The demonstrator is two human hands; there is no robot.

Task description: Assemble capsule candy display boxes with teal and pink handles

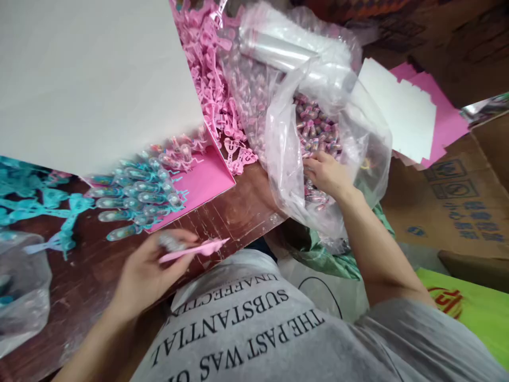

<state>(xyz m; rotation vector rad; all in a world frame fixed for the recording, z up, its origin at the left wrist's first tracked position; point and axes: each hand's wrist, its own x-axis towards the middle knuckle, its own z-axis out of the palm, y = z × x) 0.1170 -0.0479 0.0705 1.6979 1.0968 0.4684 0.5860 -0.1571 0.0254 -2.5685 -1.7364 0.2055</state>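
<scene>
My left hand [153,273] is closed around a long pink plastic piece [204,248]; a blurred greyish, clear part [173,242] shows between the fingers. It is in front of the table's near edge. My right hand [328,172] reaches into an open clear plastic bag [278,132] of small pink-capped capsules [318,124]. Its fingers are curled among them, and whatever they pinch is hidden. Rows of clear capsule-shaped pieces with teal parts [139,193] and pink parts [178,148] lie on a pink card [202,180], beyond my left hand.
A large white sheet [91,79] covers the upper left. Pink plastic parts [210,69] heap beside it; teal ones [51,201] lie at the left near a clear bag [27,297]. White and pink cards [397,111] and a cardboard box [457,201] are at the right.
</scene>
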